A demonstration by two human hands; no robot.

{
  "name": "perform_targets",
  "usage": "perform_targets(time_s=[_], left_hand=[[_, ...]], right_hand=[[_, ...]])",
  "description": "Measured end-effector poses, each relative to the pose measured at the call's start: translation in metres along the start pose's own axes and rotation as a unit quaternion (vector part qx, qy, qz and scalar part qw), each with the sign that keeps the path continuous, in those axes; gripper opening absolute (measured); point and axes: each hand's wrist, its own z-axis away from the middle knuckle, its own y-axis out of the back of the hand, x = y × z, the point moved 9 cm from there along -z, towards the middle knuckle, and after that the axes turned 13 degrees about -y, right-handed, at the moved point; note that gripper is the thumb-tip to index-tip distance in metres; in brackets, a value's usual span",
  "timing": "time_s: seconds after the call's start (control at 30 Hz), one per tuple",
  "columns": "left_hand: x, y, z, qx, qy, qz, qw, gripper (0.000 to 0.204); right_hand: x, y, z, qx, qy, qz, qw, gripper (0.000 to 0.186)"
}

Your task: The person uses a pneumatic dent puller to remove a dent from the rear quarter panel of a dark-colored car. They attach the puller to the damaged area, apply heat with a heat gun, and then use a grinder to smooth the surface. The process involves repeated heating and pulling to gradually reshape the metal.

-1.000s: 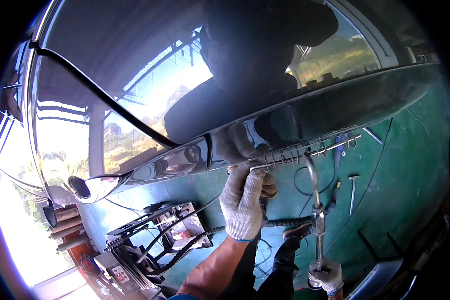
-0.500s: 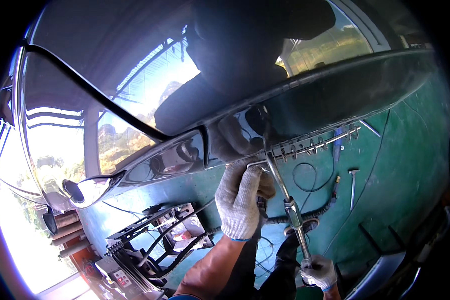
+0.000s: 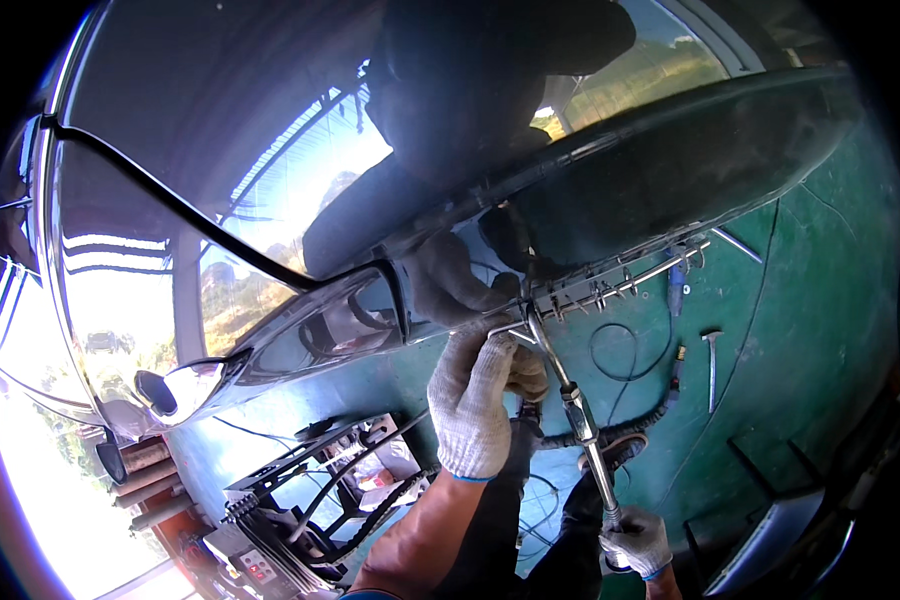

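Observation:
My left hand [image 3: 473, 405], in a white knit glove, is raised to the lower edge of a dark, glossy car body [image 3: 610, 215]. Its fingers are closed around the bent end of a thin metal rod [image 3: 660, 268], which runs through several small wire rings [image 3: 600, 294] along that edge. Beside those fingers, the hooked tip of a slide hammer [image 3: 582, 420] catches the rod. The tool slants down to the right, its steel weight midway along the shaft. My right hand [image 3: 637, 543], also gloved, is wrapped round its lower end.
On the green floor [image 3: 770, 350] lie a small hammer [image 3: 711, 370], a dark hose [image 3: 660, 405], a blue-handled tool [image 3: 676, 290] and thin cables. A machine on a frame [image 3: 255, 560] stands lower left. A flat-topped stand [image 3: 775, 535] is lower right. My feet are below the slide hammer.
The view has shifted slightly, so the car edge and rod appear a little higher and the floor things lower. Both hands keep their holds, and the slide hammer stays hooked at the rod.

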Motion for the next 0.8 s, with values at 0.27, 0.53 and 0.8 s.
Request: perform_targets(time_s=[0.27,0.53,0.8], left_hand=[[-0.041,-0.035,0.041,-0.07,0.108,0.134,0.983,0.036],[-0.038,-0.067,0.027,-0.056,0.116,0.1,0.987,0.037],[-0.037,-0.064,0.026,-0.043,0.102,0.067,0.992,0.04]], right_hand=[[-0.005,-0.004,0.0,-0.006,-0.014,-0.039,0.999,0.018],[-0.018,-0.009,-0.004,-0.027,0.0,0.008,1.0,0.018],[-0.098,-0.038,-0.008,-0.028,0.091,0.073,0.993,0.019]])
